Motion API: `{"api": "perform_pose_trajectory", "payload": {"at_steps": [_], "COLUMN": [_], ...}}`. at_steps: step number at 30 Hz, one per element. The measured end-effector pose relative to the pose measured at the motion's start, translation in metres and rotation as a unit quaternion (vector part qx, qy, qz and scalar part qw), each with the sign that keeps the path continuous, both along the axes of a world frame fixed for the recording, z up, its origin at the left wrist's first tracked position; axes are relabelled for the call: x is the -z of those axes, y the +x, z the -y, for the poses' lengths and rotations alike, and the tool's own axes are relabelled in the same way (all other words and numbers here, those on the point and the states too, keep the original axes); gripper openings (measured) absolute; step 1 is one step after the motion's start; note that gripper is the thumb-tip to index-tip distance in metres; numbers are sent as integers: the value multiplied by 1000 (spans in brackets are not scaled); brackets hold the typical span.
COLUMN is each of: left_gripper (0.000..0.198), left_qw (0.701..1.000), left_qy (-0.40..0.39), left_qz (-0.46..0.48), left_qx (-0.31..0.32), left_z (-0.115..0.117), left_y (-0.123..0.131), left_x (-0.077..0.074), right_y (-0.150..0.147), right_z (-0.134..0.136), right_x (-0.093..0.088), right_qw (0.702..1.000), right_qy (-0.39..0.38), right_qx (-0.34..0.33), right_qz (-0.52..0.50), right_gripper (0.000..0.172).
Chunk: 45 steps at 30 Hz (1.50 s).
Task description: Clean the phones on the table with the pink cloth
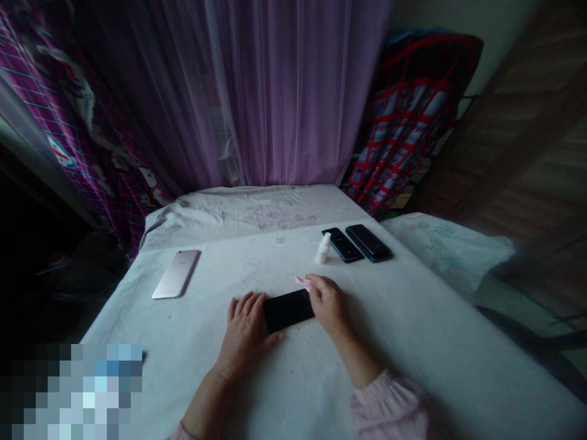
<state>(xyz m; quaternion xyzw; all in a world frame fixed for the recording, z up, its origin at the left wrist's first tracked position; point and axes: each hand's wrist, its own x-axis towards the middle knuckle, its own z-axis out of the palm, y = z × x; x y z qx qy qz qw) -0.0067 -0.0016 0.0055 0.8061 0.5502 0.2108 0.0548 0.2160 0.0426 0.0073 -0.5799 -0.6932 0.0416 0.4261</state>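
left hand (243, 337): fingers spread, bracing black phone (288, 310) flat | right hand (327, 303): fingers pinching pink cloth (302, 282) at phone's end

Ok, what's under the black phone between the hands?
The black phone lies on the white sheet covering the table. The patch directly beneath it is covered, so whether anything sits between phone and sheet can't be seen.

The left hand (243, 333) lay palm down with its fingers spread, while the right hand (328, 302) curled inward, fingers bunched together. Both forearms (358, 354) angled toward each other from pale pink sleeves (387, 406).
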Motion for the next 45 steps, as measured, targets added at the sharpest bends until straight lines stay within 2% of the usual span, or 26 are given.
{"api": "perform_pose_trajectory", "payload": {"at_steps": [10, 18, 22, 28, 33, 41, 45], "left_gripper": [64, 69, 73, 74, 68, 69, 67], "left_qw": [1000, 998, 994, 985, 990, 995, 996], "left_qy": [4, 40, 83, 146, 115, 77, 69], "left_qz": [-10, -38, -57, -72, -56, -35, -26], "left_qx": [10, 23, 35, 57, 53, 58, 54], "left_z": [7, 9, 8, 3, 4, 3, 1], "left_y": [-2, -3, -3, -10, -11, -13, -14], "left_x": [1, 10, 14, 22, 24, 21, 23], "right_y": [-10, -35, -50, -60, -45, 11, 13], "right_z": [9, 20, 25, 22, 18, 20, 19], "right_x": [-7, -17, -15, -13, -19, -20, -17], "right_qw": [992, 983, 979, 980, 979, 980, 982], "right_qy": [-56, -66, -86, -87, -114, -131, -132], "right_qx": [-66, -141, -166, -161, -134, -89, -71], "right_qz": [91, 95, 83, 79, 106, 119, 117], "right_gripper": [27, 27, 30, 26, 22, 24, 26]}}
